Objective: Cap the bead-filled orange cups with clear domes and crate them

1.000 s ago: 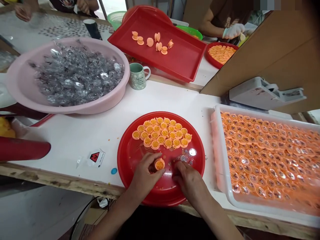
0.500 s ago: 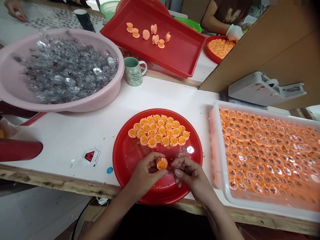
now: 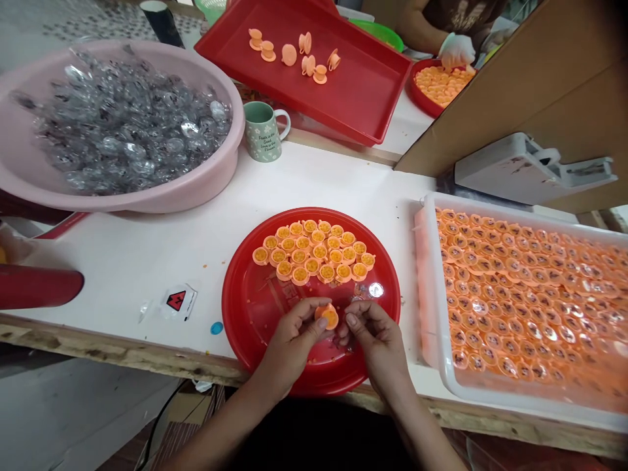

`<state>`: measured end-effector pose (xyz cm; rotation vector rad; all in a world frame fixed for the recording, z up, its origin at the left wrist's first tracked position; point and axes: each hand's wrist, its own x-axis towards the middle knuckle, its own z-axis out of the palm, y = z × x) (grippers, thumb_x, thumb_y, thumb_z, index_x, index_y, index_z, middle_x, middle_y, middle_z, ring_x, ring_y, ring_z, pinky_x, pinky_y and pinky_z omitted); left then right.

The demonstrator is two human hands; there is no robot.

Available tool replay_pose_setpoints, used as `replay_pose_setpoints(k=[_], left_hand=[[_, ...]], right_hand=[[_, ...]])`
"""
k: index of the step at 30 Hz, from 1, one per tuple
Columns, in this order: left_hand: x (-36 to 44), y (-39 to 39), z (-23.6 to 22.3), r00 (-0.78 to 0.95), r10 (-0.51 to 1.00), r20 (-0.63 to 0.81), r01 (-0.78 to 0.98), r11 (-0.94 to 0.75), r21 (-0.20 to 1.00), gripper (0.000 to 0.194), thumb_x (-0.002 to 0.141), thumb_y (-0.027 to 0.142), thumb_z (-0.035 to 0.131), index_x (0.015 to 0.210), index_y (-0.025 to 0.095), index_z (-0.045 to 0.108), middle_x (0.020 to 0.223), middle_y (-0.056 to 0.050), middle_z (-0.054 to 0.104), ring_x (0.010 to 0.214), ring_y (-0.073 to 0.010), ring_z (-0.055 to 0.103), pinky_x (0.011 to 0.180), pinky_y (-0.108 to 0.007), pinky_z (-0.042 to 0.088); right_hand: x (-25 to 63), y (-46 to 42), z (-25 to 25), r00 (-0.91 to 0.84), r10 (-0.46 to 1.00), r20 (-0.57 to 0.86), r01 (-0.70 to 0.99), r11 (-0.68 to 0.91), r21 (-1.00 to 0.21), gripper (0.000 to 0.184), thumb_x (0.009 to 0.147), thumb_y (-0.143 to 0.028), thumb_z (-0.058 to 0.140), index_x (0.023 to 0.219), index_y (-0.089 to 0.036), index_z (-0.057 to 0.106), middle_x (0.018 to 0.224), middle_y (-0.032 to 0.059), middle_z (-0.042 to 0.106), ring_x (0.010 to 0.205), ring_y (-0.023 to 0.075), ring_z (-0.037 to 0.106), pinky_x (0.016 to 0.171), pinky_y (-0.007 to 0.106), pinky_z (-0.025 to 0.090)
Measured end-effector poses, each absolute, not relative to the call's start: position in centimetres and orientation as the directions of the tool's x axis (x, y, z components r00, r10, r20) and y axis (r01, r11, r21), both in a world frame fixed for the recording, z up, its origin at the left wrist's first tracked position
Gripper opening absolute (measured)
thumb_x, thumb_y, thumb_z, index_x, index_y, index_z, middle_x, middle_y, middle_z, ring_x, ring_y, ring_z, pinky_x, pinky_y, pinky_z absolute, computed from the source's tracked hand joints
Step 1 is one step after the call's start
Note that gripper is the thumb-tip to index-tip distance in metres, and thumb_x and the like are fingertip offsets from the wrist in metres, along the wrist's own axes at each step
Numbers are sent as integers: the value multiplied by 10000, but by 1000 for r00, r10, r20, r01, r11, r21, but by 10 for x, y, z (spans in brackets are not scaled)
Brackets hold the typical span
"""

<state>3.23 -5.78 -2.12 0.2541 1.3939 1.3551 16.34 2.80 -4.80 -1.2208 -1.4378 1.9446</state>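
Note:
Over the red round tray (image 3: 255, 320), my left hand (image 3: 287, 343) grips a small orange toy cup (image 3: 330, 316) with a saucer base, between thumb and fingers. My right hand (image 3: 377, 337) is closed in a pinch just right of the cup; what its fingertips hold, if anything, is too small to make out. Several like cups (image 3: 313, 265), filled with yellow bits, stand grouped in the tray's far half. A shiny clear disc (image 3: 375, 290) lies near the tray's right side, beyond my right hand.
A pink basin (image 3: 236, 140) of clear-wrapped pieces stands left, beside a green mug (image 3: 263, 137). Behind is a tilted red rectangular tray (image 3: 358, 111) with several cups. A white bin (image 3: 445, 356) of lidded cups stands right, below a cardboard panel (image 3: 490, 118). A co-worker's gloved hand (image 3: 456, 49) is beyond.
My left hand has turned the cup and moved it slightly right and up. My right hand's fingers have drawn together in a pinch. The co-worker's gloved hand now reaches over their cups.

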Motion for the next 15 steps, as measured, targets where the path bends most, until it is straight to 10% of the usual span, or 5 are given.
replay_pose_setpoints(k=[6,15], left_hand=[[15,-61,-26,-500,670,-548,-493,300,817,312,805,316,672,1088,190,630,1124,-36,641,1019,-204,643,857,-304,570],[16,-63,-26,-470,696,-543,-440,348,828,312,782,329,686,1052,179,644,1033,-30,672,962,-190,641,814,-297,583]], right_hand=[[188,38,-35,-731,678,-73,397,336,-854,188,892,-118,510,849,-213,667,867,48,649,803,179,627,682,281,507],[176,18,-43,-941,334,-55,291,717,-634,367,830,21,447,1077,-158,649,970,97,625,909,233,553,834,372,509]])
